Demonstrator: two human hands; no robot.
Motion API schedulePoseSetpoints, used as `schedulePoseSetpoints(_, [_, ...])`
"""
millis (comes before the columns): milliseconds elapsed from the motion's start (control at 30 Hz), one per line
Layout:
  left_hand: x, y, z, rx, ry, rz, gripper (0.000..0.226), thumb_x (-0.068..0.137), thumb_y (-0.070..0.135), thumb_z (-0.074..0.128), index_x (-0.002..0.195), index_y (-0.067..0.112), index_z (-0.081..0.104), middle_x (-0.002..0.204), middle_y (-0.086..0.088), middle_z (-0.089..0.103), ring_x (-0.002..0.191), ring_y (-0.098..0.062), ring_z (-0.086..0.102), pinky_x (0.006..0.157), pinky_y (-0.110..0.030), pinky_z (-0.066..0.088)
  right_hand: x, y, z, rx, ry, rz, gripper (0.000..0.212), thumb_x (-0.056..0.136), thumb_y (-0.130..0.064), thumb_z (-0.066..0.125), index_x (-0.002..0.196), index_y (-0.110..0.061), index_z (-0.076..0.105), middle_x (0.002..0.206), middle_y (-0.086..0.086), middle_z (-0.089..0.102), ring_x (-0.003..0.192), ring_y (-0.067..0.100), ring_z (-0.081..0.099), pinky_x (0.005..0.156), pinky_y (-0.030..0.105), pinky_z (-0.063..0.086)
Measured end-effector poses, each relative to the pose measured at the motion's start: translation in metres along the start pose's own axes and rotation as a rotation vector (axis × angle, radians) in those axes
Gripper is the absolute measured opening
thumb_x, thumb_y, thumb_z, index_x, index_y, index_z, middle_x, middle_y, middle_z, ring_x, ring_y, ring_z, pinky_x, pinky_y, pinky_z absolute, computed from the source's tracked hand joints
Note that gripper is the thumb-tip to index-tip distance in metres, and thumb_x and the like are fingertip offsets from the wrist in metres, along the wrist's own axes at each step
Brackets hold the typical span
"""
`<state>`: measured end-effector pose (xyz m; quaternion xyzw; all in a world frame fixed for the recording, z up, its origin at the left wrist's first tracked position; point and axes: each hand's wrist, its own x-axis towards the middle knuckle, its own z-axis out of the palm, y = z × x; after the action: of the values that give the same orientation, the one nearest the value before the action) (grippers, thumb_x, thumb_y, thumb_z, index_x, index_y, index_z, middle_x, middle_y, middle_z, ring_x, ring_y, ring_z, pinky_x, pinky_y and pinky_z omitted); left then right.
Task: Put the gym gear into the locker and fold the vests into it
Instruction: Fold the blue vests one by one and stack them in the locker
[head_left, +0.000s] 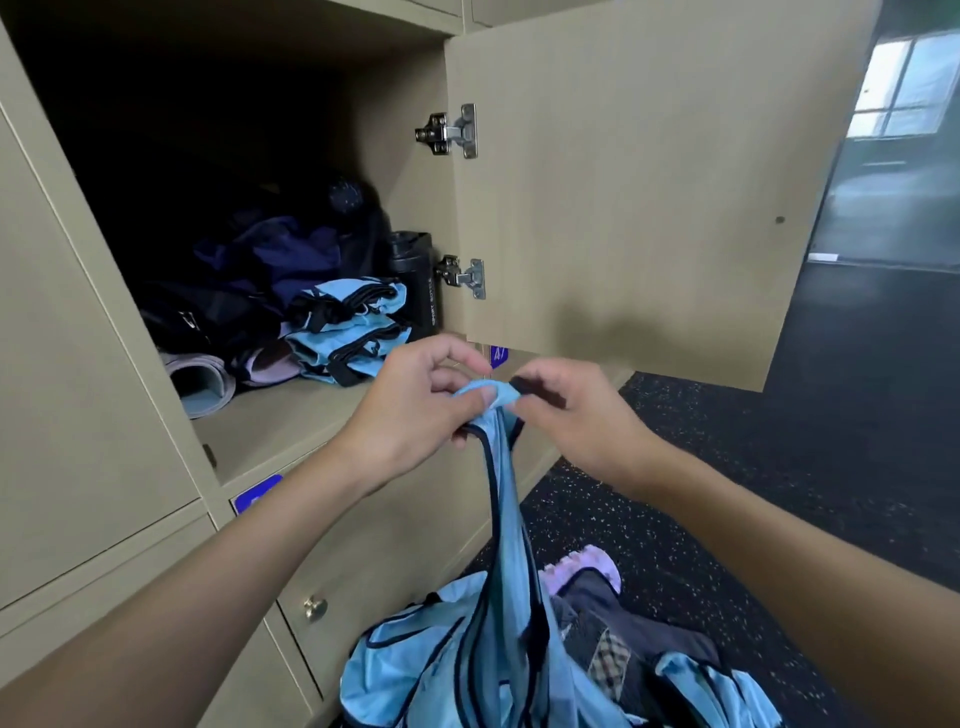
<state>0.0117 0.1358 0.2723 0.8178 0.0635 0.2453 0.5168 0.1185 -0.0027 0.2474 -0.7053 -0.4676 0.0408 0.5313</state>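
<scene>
A light blue vest (506, 525) with dark trim hangs from both my hands in front of the open locker (291, 421). My left hand (415, 410) pinches its top between thumb and fingers. My right hand (571, 410) pinches the dark strap edge just beside it. The vest trails down into a heap of blue vests (415, 670) on the floor. Inside the locker lie folded blue vests (348, 327), dark clothing (270, 260), a black bottle (415, 280) and a rolled grey mat (200, 382).
The locker door (649, 182) stands open to the right, above my hands. Closed beige lockers with a brass knob (315, 607) sit below. More clothing, dark and purple (597, 587), lies on the black speckled floor (753, 467).
</scene>
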Motion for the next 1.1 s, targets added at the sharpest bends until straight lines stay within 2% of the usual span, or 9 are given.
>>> schedulePoseSetpoints(100, [0.000, -0.003, -0.009, 0.034, -0.024, -0.012, 0.003, 0.096, 0.009, 0.062, 0.098, 0.011, 0.064, 0.056, 0.003, 0.063, 0.045, -0.008, 0.049, 0.046, -0.016, 0.041, 0.010, -0.002, 0.004, 0.137, 0.055, 0.088, 0.012, 0.094, -0.008, 0.062, 0.086, 0.000, 0.063, 0.075, 0.008, 0.057, 0.067, 0.008, 0.047, 0.064, 0.025, 0.039])
schedulePoseSetpoints(333, [-0.007, 0.002, -0.022, 0.074, -0.174, 0.111, 0.043, 0.102, 0.000, 0.045, 0.135, 0.028, 0.052, 0.072, -0.024, 0.063, 0.055, -0.018, 0.052, 0.055, -0.015, 0.043, 0.016, -0.006, 0.009, 0.316, -0.023, 0.125, 0.015, 0.093, -0.016, 0.066, 0.086, -0.003, 0.067, 0.074, 0.005, 0.064, 0.068, 0.012, 0.055, 0.067, 0.027, 0.044])
schedulePoseSetpoints(400, [-0.008, 0.000, -0.026, 0.112, -0.223, 0.174, 0.057, 0.099, -0.006, 0.049, 0.137, 0.036, 0.051, 0.083, -0.028, 0.063, 0.065, -0.036, 0.054, 0.064, -0.025, 0.048, 0.016, -0.006, 0.009, 0.348, -0.079, 0.139, 0.016, 0.093, -0.017, 0.065, 0.087, -0.003, 0.067, 0.074, 0.005, 0.064, 0.066, 0.011, 0.055, 0.063, 0.023, 0.044])
schedulePoseSetpoints(567, [-0.008, -0.004, -0.034, 0.221, -0.095, 0.263, 0.013, 0.087, 0.014, 0.073, 0.099, 0.020, 0.077, 0.090, -0.002, 0.074, 0.083, -0.034, 0.067, 0.077, -0.053, 0.055, 0.010, -0.007, 0.006, 0.372, -0.192, 0.158, 0.036, 0.084, -0.027, 0.067, 0.096, 0.007, 0.065, 0.077, 0.012, 0.062, 0.064, 0.012, 0.054, 0.058, 0.021, 0.043])
schedulePoseSetpoints(667, [-0.011, 0.001, -0.032, 0.292, -0.048, 0.394, 0.005, 0.085, 0.021, 0.075, 0.087, 0.016, 0.077, 0.094, -0.002, 0.064, 0.079, -0.021, 0.063, 0.077, -0.039, 0.053, 0.004, -0.010, 0.006, 0.411, -0.213, 0.156, 0.035, 0.087, -0.024, 0.065, 0.102, 0.007, 0.064, 0.080, 0.012, 0.062, 0.065, 0.010, 0.055, 0.062, 0.019, 0.045])
schedulePoseSetpoints(767, [-0.011, 0.004, -0.027, 0.411, 0.021, 0.480, 0.013, 0.088, 0.009, 0.069, 0.080, 0.020, 0.069, 0.110, 0.003, 0.059, 0.099, -0.009, 0.059, 0.087, -0.017, 0.044, 0.002, -0.015, 0.009, 0.287, -0.045, 0.129, 0.016, 0.091, -0.012, 0.067, 0.106, -0.011, 0.063, 0.089, 0.008, 0.062, 0.077, 0.009, 0.054, 0.076, 0.023, 0.046])
schedulePoseSetpoints(867, [-0.011, 0.015, -0.023, 0.332, 0.087, 0.447, 0.017, 0.087, 0.005, 0.063, 0.075, 0.016, 0.059, 0.104, 0.009, 0.070, 0.109, -0.003, 0.062, 0.096, -0.023, 0.047, -0.004, -0.029, 0.011, 0.280, 0.237, 0.034, 0.017, 0.089, -0.007, 0.069, 0.091, -0.019, 0.057, 0.083, 0.001, 0.054, 0.071, 0.003, 0.047, 0.070, 0.014, 0.040])
schedulePoseSetpoints(967, [-0.006, 0.026, -0.022, 0.286, 0.114, 0.419, 0.017, 0.085, 0.001, 0.064, 0.073, 0.011, 0.058, 0.082, -0.003, 0.072, 0.088, -0.005, 0.069, 0.084, -0.037, 0.054, -0.016, -0.044, 0.012, 0.283, 0.183, -0.063, 0.015, 0.089, -0.004, 0.068, 0.087, -0.015, 0.057, 0.079, 0.001, 0.057, 0.070, 0.007, 0.048, 0.068, 0.019, 0.041])
schedulePoseSetpoints(1100, [-0.001, 0.039, -0.017, 0.262, 0.100, 0.441, 0.017, 0.087, 0.011, 0.070, 0.073, 0.008, 0.061, 0.069, -0.010, 0.063, 0.067, -0.030, 0.058, 0.061, -0.044, 0.049, -0.028, -0.051, 0.015, 0.234, 0.080, 0.021, 0.035, 0.080, -0.018, 0.080, 0.106, -0.026, 0.057, 0.104, -0.005, 0.069, 0.096, 0.007, 0.065, 0.084, 0.022, 0.051])
